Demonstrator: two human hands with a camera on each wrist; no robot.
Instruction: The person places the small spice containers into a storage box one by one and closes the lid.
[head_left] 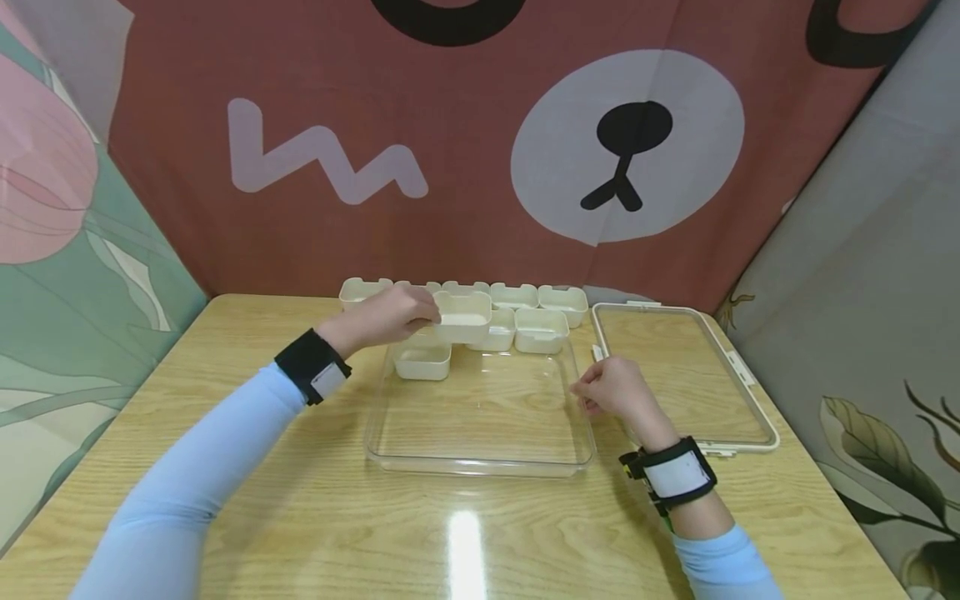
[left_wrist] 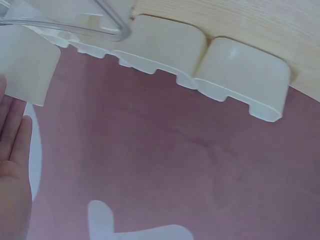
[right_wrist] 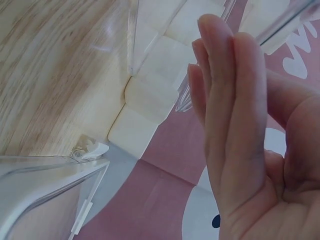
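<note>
My left hand (head_left: pixel 397 315) holds a small cream container (head_left: pixel 463 325) by its left side, raised over the far part of a clear plastic box (head_left: pixel 480 467). Inside that box, at its far left corner, sits another cream container (head_left: pixel 422 367). The right hand (head_left: pixel 617 387) pinches the box's right rim between thumb and fingers; in the right wrist view its fingers (right_wrist: pixel 245 115) are nearly straight. From the left wrist, the held container (left_wrist: pixel 30 65) appears at the left edge, against the fingers.
Several cream containers (head_left: pixel 542 332) stand in rows beyond the box, close to the hanging cloth (head_left: pixel 465 233). A clear lid with a white frame (head_left: pixel 761 408) and side clips lies on the wooden table (head_left: pixel 337 517), right of the box.
</note>
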